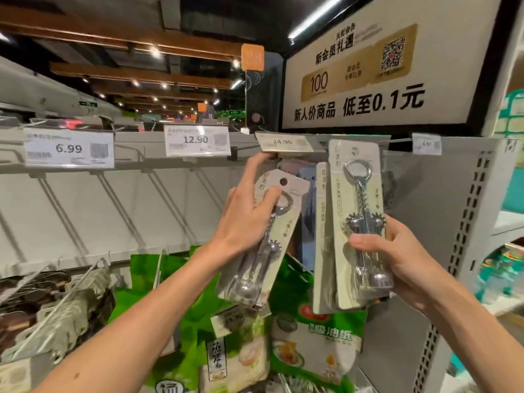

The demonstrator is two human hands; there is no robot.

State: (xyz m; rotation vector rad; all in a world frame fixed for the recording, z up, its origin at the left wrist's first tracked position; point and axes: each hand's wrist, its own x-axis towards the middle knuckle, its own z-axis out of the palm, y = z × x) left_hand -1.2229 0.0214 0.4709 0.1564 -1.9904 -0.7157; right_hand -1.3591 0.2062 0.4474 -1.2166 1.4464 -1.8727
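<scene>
My left hand (249,211) grips a carded corkscrew pack (272,236), tilted, with its hang hole up by the peg under the 24.90 price tag (283,142); the index finger reaches up to that tag. My right hand (397,259) holds a second corkscrew pack (357,222) upright by its lower half, thumb across the front. Behind it hangs a third pack of the same kind (321,217), partly hidden.
A grey shelf wall with bare wire pegs (113,194) fills the left, under price tags 6.99 (69,148) and 12.90 (195,140). Green paper-goods packs (314,344) hang below. A perforated shelf upright (465,222) stands at the right, a white promotional sign (377,66) above.
</scene>
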